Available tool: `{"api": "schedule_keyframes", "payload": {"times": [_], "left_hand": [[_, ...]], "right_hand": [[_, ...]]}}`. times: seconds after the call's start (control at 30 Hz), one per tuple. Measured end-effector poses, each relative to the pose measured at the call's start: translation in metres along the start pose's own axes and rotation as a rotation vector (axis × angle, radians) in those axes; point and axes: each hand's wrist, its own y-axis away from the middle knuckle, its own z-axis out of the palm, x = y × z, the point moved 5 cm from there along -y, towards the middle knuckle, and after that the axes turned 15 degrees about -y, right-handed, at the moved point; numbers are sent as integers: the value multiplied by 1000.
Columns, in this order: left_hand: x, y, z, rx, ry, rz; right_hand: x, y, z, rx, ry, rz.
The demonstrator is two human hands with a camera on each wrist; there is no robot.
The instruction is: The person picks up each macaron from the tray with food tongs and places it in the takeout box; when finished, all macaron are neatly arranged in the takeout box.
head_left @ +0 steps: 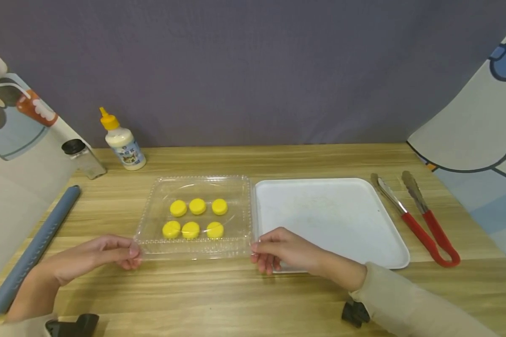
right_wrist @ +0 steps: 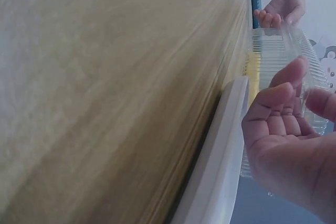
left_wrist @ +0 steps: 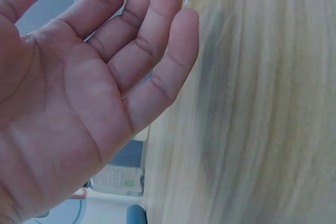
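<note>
A clear plastic clamshell box [head_left: 236, 245] lies on the table in the head view. Through its clear top show several small, round, flat-topped yellow pieces [head_left: 197, 206] in two rows. My left hand [head_left: 103, 255] pinches the box's near left corner between thumb and fingers. At the near right corner, my right hand [head_left: 288, 250] pinches the rim, its wrist above the white tray. In the left wrist view my left palm [left_wrist: 68, 103] shows, fingers bent, with the grip itself mostly hidden. The right wrist view shows the right hand [right_wrist: 289, 145] beside the ribbed box wall [right_wrist: 270, 51].
Close on the right stands a white tray [head_left: 333, 224], with red-handled tongs [head_left: 430, 234] past it. At the back left are a yellow-capped squeeze bottle [head_left: 126, 145] and a black-lidded clear jar [head_left: 84, 159]. A long blue-grey stick-like object [head_left: 38, 248] lies along the left edge.
</note>
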Motion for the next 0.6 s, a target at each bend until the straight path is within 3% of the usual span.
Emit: {"api": "schedule_keyframes", "payload": {"times": [0.37, 0.6], "left_hand": [[1, -5, 0, -52, 50, -27], [-1, -5, -2, -39, 36, -42]], "right_hand": [[5, -1, 0, -58, -68, 3], [3, -2, -1, -19, -63, -22]]}}
